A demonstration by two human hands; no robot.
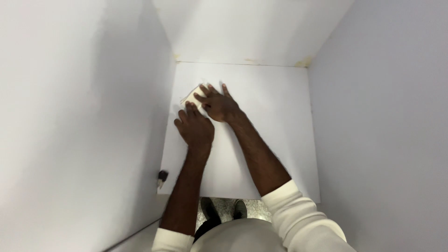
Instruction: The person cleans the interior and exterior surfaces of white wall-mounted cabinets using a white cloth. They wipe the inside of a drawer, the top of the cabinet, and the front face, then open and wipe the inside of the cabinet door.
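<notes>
Head view looks down into a white cabinet w/ a flat white shelf (261,154) as its floor, walled on both sides & at the back.

Left hand (196,129) lies palm-down on the shelf, near its left edge, about mid-depth. Fingers together & pointing toward the back-left; grip is flat & spread, holding nothing. Its fingertips touch or just reach the near edge of a small cream cloth (192,96).

Right hand (219,105) sits just behind & right of the left one, the two nearly touching. Also palm-down, fingers splayed, fingertips pressed onto the cloth; grip flat & wide, pressing rather than clasping. Most of the cloth is hidden under this hand; only a pale corner shows at the hand's upper-left, toward the shelf's back-left part, close to the left wall (84,116).

Both forearms bare, cream sleeves (298,214) pushed up near the elbows.

Yellowish stains (303,62) along the seam where shelf meets back wall, esp. at the back-right corner & a bit at back-left.

A small dark hinge-like fitting (162,177) on the left wall by the shelf's front-left corner.

Below the front edge: speckled floor (256,207) & two shoes (224,210), partly hidden by the person's body.
</notes>
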